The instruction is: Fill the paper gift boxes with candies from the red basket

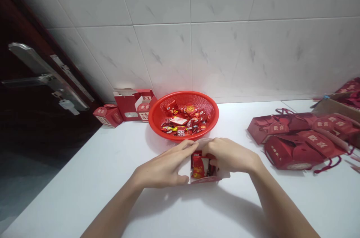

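An opened gift box, red outside and pale inside, stands on the white table in front of me. Its flaps are folded out. Red-wrapped candies lie in it. My left hand grips the box's left side, thumb at the near corner and fingers at the far edge. From the right, my right hand reaches in with bent fingers. What those fingers hold, if anything, is hidden. Just behind the box is a red plastic basket with several wrapped candies.
Several closed red gift boxes with cords lie on the right. Behind them is a cardboard carton of red items. More red boxes stand at the back left. A tiled wall borders the table; a dark door is left.
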Action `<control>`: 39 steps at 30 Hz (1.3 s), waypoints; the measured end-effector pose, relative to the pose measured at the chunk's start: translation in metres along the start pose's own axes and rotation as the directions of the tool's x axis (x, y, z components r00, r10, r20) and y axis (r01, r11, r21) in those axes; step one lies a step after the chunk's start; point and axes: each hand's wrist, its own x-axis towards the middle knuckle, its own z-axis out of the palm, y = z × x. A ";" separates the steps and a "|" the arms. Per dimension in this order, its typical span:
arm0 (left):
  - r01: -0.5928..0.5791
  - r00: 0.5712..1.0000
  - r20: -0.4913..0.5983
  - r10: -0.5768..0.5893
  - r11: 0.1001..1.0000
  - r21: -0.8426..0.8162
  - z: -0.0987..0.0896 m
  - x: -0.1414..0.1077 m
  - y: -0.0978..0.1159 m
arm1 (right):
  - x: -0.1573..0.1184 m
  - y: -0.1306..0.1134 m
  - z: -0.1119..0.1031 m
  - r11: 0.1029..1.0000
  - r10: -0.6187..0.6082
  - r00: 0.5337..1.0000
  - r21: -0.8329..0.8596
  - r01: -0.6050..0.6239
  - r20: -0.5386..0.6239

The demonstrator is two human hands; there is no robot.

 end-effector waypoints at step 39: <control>0.010 0.941 0.300 -0.156 0.899 0.437 -0.011 0.067 0.034 | -0.027 0.014 -0.013 0.987 0.153 0.985 0.051 -0.149 -0.078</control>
